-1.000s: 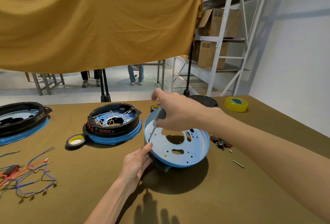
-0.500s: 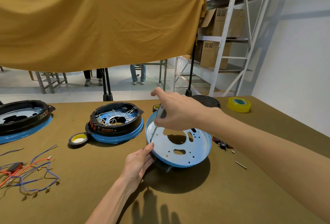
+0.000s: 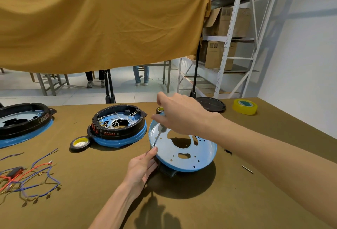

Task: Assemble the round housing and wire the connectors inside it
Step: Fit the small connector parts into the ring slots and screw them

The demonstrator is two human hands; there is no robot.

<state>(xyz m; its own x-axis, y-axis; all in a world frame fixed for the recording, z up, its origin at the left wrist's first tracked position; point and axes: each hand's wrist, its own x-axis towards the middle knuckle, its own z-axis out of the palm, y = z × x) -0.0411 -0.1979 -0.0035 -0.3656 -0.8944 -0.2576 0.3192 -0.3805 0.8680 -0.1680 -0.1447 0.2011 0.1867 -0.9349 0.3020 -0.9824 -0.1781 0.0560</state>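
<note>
Head view: right hand [image 3: 179,114] curled round a screwdriver [image 3: 160,130], tip down in a hole near the left rim of the blue plate [image 3: 184,148]. Left hand [image 3: 142,166] just below, fingers wrapped under the plate's near-left edge, thumb on the rim, holding it tilted. Likely thin stiff metal, light, smooth paint, so apt to slip; best held by the rim. Farther left, a wired housing [image 3: 118,124], tape roll [image 3: 80,143], loose wires [image 3: 29,179].

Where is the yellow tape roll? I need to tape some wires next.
In the head view, the yellow tape roll lies at the table's far right corner, just right of the black round lid.
</note>
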